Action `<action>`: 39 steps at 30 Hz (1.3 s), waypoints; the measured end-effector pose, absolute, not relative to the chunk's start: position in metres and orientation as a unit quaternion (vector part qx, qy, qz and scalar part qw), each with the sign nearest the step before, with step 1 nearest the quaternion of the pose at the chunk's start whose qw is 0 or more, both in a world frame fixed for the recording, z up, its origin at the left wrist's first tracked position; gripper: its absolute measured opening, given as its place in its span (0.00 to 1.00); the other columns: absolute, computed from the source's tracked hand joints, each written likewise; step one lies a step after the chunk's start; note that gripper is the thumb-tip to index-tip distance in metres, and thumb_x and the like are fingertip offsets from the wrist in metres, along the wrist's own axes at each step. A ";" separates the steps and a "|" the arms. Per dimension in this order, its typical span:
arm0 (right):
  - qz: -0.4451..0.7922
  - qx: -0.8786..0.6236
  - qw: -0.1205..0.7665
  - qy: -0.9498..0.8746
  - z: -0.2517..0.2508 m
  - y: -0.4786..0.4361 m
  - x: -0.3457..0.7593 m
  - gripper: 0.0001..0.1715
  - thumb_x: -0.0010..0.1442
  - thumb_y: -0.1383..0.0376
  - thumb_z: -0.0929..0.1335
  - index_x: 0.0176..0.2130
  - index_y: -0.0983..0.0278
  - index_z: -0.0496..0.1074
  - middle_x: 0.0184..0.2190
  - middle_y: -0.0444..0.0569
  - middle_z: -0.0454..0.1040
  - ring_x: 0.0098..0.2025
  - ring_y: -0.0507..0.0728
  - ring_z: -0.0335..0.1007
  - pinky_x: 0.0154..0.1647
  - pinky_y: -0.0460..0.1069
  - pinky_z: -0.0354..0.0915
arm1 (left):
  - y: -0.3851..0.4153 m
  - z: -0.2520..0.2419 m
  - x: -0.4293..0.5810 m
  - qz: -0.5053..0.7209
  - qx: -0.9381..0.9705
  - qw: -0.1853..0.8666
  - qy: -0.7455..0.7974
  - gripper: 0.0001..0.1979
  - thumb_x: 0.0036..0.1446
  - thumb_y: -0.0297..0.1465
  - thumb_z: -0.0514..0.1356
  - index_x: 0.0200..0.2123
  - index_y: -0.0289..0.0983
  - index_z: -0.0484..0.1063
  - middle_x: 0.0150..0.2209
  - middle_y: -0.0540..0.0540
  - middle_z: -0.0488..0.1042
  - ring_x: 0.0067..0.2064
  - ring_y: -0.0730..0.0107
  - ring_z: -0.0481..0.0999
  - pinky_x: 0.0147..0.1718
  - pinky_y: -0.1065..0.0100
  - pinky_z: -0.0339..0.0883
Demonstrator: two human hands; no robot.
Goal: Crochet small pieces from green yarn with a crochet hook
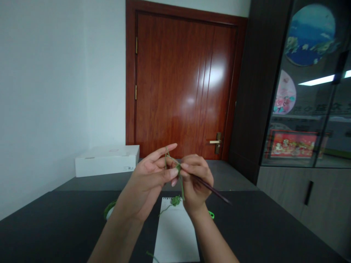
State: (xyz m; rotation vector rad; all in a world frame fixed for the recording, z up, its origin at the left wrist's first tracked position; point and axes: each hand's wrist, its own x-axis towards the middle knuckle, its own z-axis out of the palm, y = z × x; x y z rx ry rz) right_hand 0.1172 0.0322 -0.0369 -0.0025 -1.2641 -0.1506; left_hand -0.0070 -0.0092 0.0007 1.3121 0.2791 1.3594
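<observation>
In the head view my left hand (153,175) is raised over the table, its index finger stretched out with green yarn (166,155) looped round it. Thumb and a finger of that hand pinch a small green crocheted piece (178,168). My right hand (197,175) meets it there, closed round a dark crochet hook (212,189) whose shaft slants down to the right. The hook's tip is hidden at the yarn. A strand hangs below the fingers. Beneath, a green crocheted piece (175,200) with a loose tail lies on the spiral notepad (177,230).
The notepad rests on the black table (65,226). A green and white round item (109,210) is partly behind my left forearm, and a bright green handle (211,214) shows by my right wrist. At the back left stands a white box (106,160). A cabinet (296,197) stands right.
</observation>
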 end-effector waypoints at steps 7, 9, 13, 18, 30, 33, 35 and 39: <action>0.227 0.059 0.814 -0.531 -0.030 0.025 0.102 0.04 0.65 0.62 0.71 0.37 0.59 0.72 0.28 0.42 0.72 0.29 0.53 0.70 0.32 0.49 0.66 | -0.007 0.004 -0.015 0.571 0.575 0.580 0.084 0.32 0.50 0.20 0.69 0.59 0.34 0.71 0.33 0.44 0.75 0.35 0.69 0.73 0.27 0.74 0.66; 0.277 0.074 0.808 -0.515 -0.028 0.022 0.104 0.03 0.67 0.62 0.69 0.38 0.58 0.71 0.27 0.42 0.73 0.28 0.53 0.71 0.31 0.49 0.66 | -0.008 0.004 -0.016 0.564 0.578 0.584 0.079 0.32 0.50 0.19 0.69 0.59 0.35 0.72 0.33 0.44 0.75 0.35 0.68 0.74 0.27 0.73 0.67; 0.358 0.099 0.781 -0.502 -0.024 0.017 0.111 0.05 0.70 0.63 0.66 0.38 0.59 0.68 0.25 0.42 0.76 0.25 0.52 0.69 0.29 0.48 0.66 | -0.009 0.005 -0.017 0.548 0.586 0.592 0.073 0.29 0.50 0.20 0.69 0.57 0.35 0.74 0.33 0.44 0.76 0.33 0.70 0.74 0.27 0.73 0.67; 0.474 0.101 0.712 -0.509 -0.022 0.016 0.114 0.10 0.70 0.63 0.64 0.35 0.60 0.68 0.24 0.41 0.72 0.24 0.51 0.66 0.30 0.48 0.67 | -0.007 0.005 -0.017 0.564 0.604 0.556 0.090 0.25 0.49 0.23 0.70 0.52 0.34 0.77 0.32 0.45 0.75 0.33 0.67 0.75 0.27 0.71 0.67; 0.333 0.000 0.787 -0.519 -0.027 0.026 0.109 0.10 0.65 0.58 0.71 0.37 0.61 0.69 0.32 0.44 0.75 0.33 0.53 0.74 0.37 0.49 0.70 | -0.010 0.007 -0.010 0.648 0.608 0.418 0.191 0.25 0.48 0.23 0.71 0.52 0.34 0.77 0.31 0.48 0.75 0.32 0.71 0.73 0.30 0.71 0.67; 0.330 0.003 0.786 -0.523 -0.026 0.028 0.112 0.11 0.66 0.57 0.70 0.37 0.60 0.67 0.30 0.43 0.75 0.33 0.53 0.74 0.37 0.49 0.70 | -0.009 0.007 -0.010 0.649 0.606 0.419 0.192 0.24 0.48 0.23 0.71 0.51 0.33 0.77 0.30 0.48 0.75 0.31 0.71 0.73 0.31 0.70 0.67; 0.315 0.004 0.786 -0.531 -0.026 0.029 0.114 0.11 0.66 0.56 0.69 0.37 0.60 0.66 0.30 0.43 0.76 0.32 0.53 0.75 0.37 0.50 0.70 | -0.008 0.007 -0.010 0.650 0.604 0.421 0.191 0.23 0.48 0.23 0.71 0.50 0.32 0.77 0.29 0.48 0.75 0.31 0.70 0.73 0.30 0.70 0.68; 0.260 0.014 0.789 -0.556 -0.025 0.032 0.119 0.09 0.68 0.58 0.68 0.38 0.59 0.66 0.29 0.43 0.76 0.33 0.54 0.76 0.37 0.50 0.70 | -0.007 0.006 -0.010 0.651 0.602 0.420 0.194 0.23 0.49 0.23 0.71 0.50 0.31 0.77 0.29 0.48 0.76 0.31 0.70 0.73 0.30 0.70 0.68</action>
